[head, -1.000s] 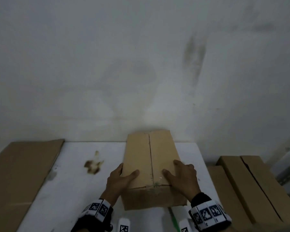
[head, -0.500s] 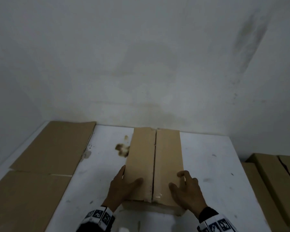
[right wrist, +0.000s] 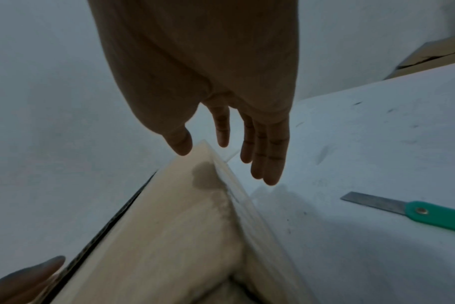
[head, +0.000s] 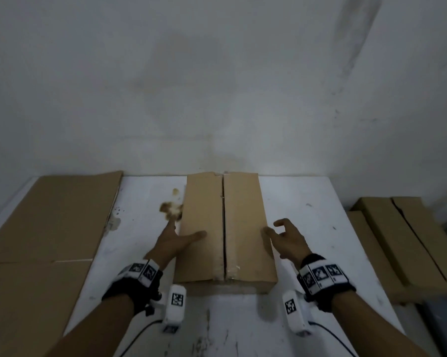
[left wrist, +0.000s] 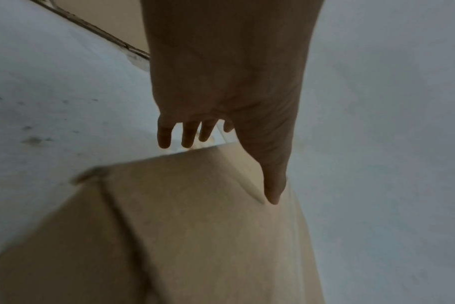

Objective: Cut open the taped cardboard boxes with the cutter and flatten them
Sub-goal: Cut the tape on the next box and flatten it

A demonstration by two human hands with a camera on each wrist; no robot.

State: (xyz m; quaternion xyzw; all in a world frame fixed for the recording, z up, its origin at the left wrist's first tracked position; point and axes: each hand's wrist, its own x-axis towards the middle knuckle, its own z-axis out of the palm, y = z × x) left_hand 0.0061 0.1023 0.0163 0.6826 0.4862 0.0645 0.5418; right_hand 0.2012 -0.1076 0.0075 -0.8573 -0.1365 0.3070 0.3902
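Far left of both hands, flat cardboard (head: 49,222) lies on the table (head: 307,228), probably boxes already done and set aside out of the working space.

The left hand (head: 172,243) rests loosely spread on the box (head: 223,228): its thumb lies on the left top flap, while the fingers (left wrist: 164,133) reach past the box's left edge toward the table. It grips nothing; this looks like steadying the box or readying to part the flaps.

The box stands between the two hands, its long side running away from the person. The seam between the flaps gapes dark along its length, so the tape there seems cut. What is inside cannot be seen through the slit.

The right hand (head: 287,239) hovers at the box's right edge, fingers relaxed and slightly bent, holding nothing, seemingly about to take the right flap.

Right of that hand, the cutter (right wrist: 413,211) lies on the table, blade out, within reach.

Farther right, off the table, more boxes (head: 397,235) wait; their contents are hidden.
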